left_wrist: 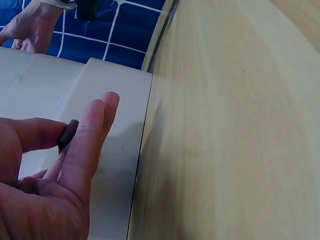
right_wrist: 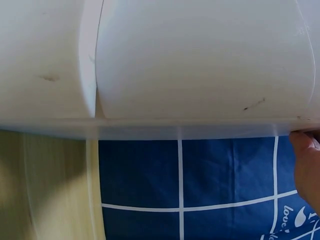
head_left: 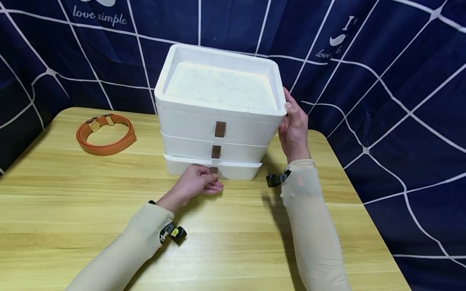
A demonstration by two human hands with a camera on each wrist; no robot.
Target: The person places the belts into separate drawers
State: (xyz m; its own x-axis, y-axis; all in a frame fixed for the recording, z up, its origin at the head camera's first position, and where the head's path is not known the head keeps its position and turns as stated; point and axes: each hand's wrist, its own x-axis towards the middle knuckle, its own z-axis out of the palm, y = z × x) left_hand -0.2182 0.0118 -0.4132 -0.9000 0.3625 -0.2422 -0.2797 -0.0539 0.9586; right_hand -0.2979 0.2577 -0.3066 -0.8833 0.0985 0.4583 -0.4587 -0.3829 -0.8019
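A white storage box with three stacked drawers (head_left: 185,121) stands on the table, each drawer front bearing a brown pull tab. My left hand (head_left: 198,182) pinches the lowest brown tab (left_wrist: 68,134) between thumb and fingers, while other fingers extend past it. The bottom drawer (head_left: 240,171) juts slightly forward of the drawers above. Against the box's upper right side rests my right hand (head_left: 294,129), thumb near the front corner; part of its fingers is hidden. At the right wrist view's edge, the right hand (right_wrist: 307,167) touches the box side.
A coiled orange belt (head_left: 105,149) with a gold buckle lies left of the box on the wooden table (head_left: 233,242). The box's top is a shallow rimmed tray (head_left: 222,87). A dark blue gridded curtain (head_left: 233,24) hangs behind and to the right.
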